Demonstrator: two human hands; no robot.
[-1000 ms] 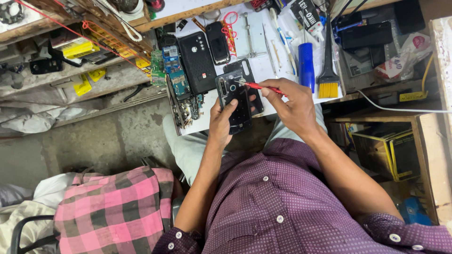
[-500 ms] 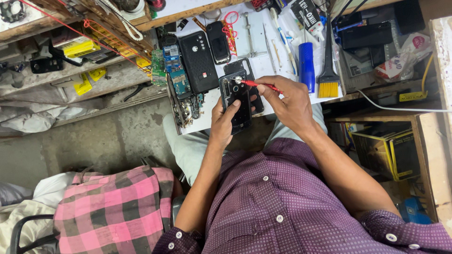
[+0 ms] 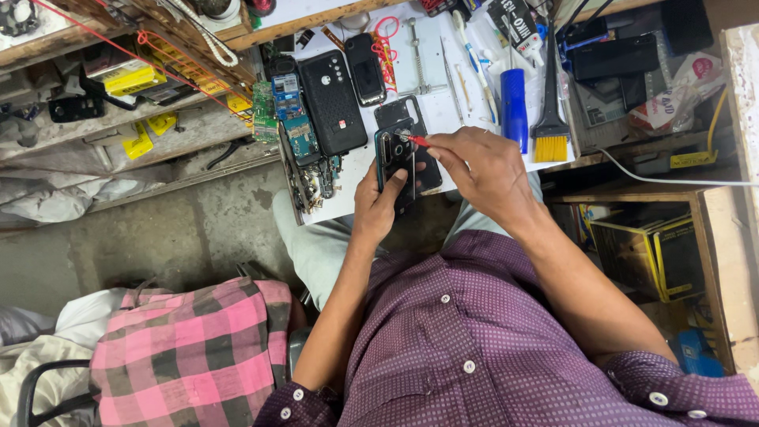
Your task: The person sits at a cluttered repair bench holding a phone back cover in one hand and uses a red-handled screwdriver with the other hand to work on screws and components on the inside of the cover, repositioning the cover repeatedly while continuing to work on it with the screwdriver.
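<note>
My left hand (image 3: 379,207) grips a dark phone (image 3: 393,154) with its back open, holding it upright over the near edge of the white work board (image 3: 431,103). My right hand (image 3: 484,172) pinches a red-handled screwdriver (image 3: 415,141), whose tip rests on the upper part of the phone. Behind the phone on the board lies a black back cover (image 3: 402,113).
On the board lie a black phone (image 3: 334,103), a smaller dark phone (image 3: 364,69), green circuit boards (image 3: 294,119), a blue handle (image 3: 515,109), a yellow-bristled brush (image 3: 550,119) and tweezers (image 3: 453,75). Cluttered shelves stand to both sides. A pink checked cloth (image 3: 190,352) lies at lower left.
Both hands with the phone and screwdriver have stayed in place over the board's near edge; only the screwdriver tip has shifted slightly on the phone.
</note>
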